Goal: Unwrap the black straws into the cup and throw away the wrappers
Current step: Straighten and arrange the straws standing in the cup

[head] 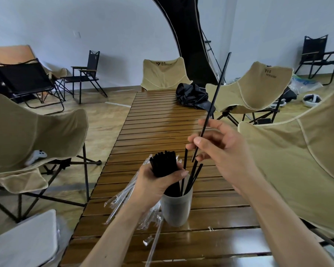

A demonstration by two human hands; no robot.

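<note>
**While one straw hangs over the cup, most of the job is still in hand**

Although a few bare black straws (191, 178) already stand in the pale cup (175, 207) at the near middle of the slatted wooden bench (162, 120), the task looks no further than midway. I count about four straws in the cup, though they overlap and the number is not sure. The right hand (220, 149) pinches one long unwrapped straw (212, 106) between thumb and fingers, tilted up and away, its lower end just above the cup's mouth; dropping it in seems the step at hand. The left hand (158, 180) has its fingers wrapped round a thick bundle of straws (163, 163), too many to count, held just left of the cup and touching its rim; clear wrap shows at the bundle's edges. Empty clear wrappers (121, 197) lie heaped at the bench's near left edge, with a couple of torn scraps (148, 242) nearer still. None look thrown away yet, and no bin is in view.
</note>
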